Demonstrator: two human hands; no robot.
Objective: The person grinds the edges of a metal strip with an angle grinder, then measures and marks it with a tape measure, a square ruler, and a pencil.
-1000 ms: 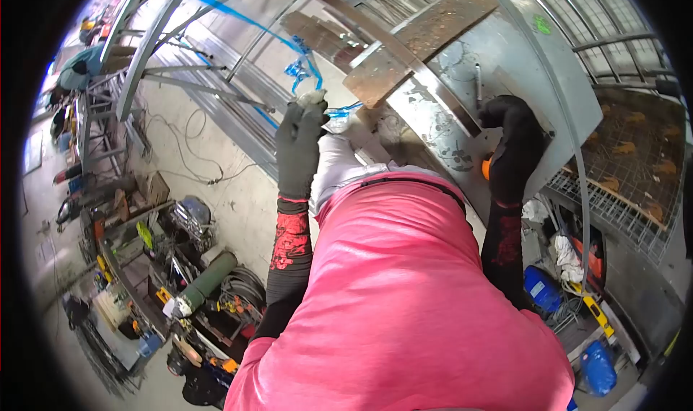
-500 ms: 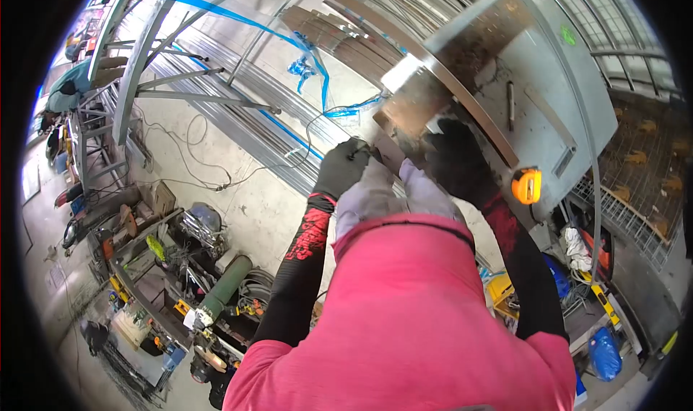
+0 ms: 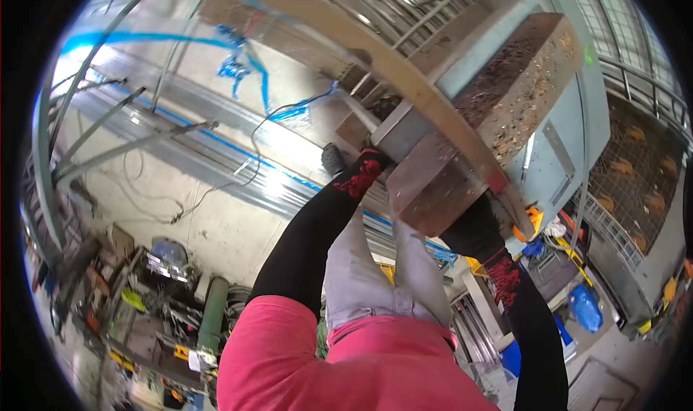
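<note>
My left hand (image 3: 376, 156), in a black glove, reaches to the grey end of a box-shaped metal machine part; its fingers are hidden. Against the lower side of the reddish-brown metal block (image 3: 440, 187) rests my right hand (image 3: 471, 230), also black-gloved, its fingers hard to make out. A long brown flat bar (image 3: 433, 93) runs diagonally over the block. Behind it, a rusty, debris-covered block (image 3: 530, 97) stands on the pale blue-grey metal table (image 3: 595, 115). An orange tape measure (image 3: 533, 222) is near the bar's lower end.
Long metal profiles (image 3: 274, 180) lie on the floor at the left, with blue strapping (image 3: 242, 68) and a cable. Grey metal frames (image 3: 108, 133) stand at far left. A green cylinder (image 3: 213, 313) and tools are at lower left. Wire mesh (image 3: 628, 173) is at right.
The view has shifted and tilted. The block by my hands now appears larger and turned, and the bar sits differently. My left arm reaches further forward; my right hand is lower in view.
</note>
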